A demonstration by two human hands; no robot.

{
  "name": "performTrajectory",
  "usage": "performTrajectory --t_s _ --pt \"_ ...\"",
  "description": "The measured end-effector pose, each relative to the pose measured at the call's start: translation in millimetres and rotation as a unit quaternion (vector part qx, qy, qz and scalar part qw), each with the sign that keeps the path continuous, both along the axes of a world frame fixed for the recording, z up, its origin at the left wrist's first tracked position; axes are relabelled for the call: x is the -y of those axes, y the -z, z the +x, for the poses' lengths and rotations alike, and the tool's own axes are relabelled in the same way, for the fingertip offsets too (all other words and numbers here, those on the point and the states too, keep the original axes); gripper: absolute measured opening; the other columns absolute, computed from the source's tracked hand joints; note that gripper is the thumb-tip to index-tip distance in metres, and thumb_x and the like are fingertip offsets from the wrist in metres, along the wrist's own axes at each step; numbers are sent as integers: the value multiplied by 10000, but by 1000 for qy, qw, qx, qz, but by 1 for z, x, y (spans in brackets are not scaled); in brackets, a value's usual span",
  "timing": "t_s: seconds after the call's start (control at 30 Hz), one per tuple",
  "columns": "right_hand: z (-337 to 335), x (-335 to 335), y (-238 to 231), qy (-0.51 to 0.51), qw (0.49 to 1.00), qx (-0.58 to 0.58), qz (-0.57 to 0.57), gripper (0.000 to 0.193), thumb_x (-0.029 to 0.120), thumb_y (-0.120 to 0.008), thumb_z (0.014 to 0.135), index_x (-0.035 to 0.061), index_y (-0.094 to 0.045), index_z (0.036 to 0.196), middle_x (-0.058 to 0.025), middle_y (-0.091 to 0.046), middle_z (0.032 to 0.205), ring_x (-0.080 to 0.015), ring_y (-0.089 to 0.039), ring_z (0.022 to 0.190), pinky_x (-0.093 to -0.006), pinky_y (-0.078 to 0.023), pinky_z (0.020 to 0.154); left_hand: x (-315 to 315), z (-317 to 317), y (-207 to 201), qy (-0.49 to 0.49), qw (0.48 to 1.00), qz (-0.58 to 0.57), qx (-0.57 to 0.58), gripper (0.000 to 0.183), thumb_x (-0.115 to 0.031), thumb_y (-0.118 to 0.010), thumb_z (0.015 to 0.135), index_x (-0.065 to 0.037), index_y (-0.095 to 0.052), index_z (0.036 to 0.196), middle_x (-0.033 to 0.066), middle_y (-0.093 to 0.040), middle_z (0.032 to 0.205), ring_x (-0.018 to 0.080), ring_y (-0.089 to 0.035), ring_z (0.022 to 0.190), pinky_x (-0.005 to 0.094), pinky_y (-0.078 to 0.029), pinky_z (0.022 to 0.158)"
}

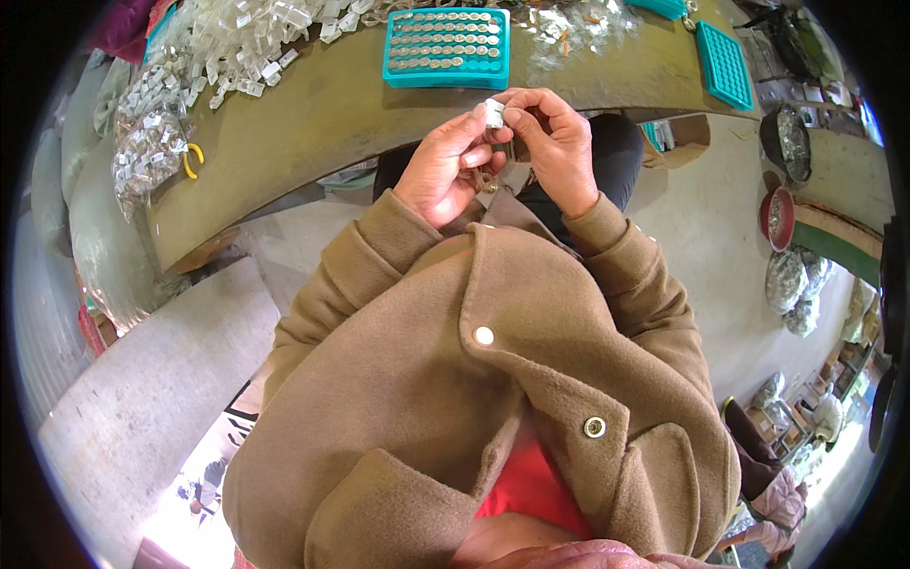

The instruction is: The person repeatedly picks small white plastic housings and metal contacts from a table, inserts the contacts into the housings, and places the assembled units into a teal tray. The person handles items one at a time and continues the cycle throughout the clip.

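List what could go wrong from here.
The small white piece, pinched between the left hand and right hand, might slip and drop.
The filled teal tray stands just beyond them; a knock could scatter its round metal pieces.
The second teal tray, at the table's right end, might get nudged off.

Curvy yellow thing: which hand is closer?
Left. The left hand is off to the right of the curvy yellow thing; the right hand is farther off that way.
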State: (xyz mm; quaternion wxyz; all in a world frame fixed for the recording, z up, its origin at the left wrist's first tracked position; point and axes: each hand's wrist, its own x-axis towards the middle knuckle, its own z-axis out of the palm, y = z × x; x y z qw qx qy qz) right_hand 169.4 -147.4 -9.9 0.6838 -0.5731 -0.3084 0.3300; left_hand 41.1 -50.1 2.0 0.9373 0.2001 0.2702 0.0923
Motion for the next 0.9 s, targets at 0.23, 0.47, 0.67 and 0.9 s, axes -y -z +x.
performTrajectory --t_s 0.23,0.47,0.67,0.9 --pt "7 -3 -10 -17 961 271 -48 110 2 -619 855 13 -639 962 -125 -654 845 -211 -637 729 -304 -503 654 -2 -1 3 5 980 178 -91 174 -214 -573 984 -62 -600 1065 13 -654 884 -1 -404 548 196 -440 647" --pt "11 -6 -24 -79 972 194 -105 93 23 -619 887 0 -642 975 -60 -653 830 -111 -556 702 -254 -473 640 -15 -10 2 11 998 28 -49 209 -254 -542 1000 -81 -595 1103 2 -640 908 -7 -371 526 205 -443 653" --pt "11 -16 -30 -93 954 268 -93 58 0 -603 883 1 -619 938 -79 -634 819 -140 -574 722 -279 -483 668 -21 -12 2 23 1000 0 -18 196 -259 -572 985 -88 -596 1077 8 -642 891 -12 -372 529 205 -442 652" --pt "24 -35 -52 -152 897 408 -79 76 83 -631 853 21 -636 896 -154 -654 844 -314 -650 757 -370 -513 668 -27 -7 -14 10 961 260 -90 123 -179 -602 951 -61 -580 980 31 -666 844 27 -450 587 159 -378 541"
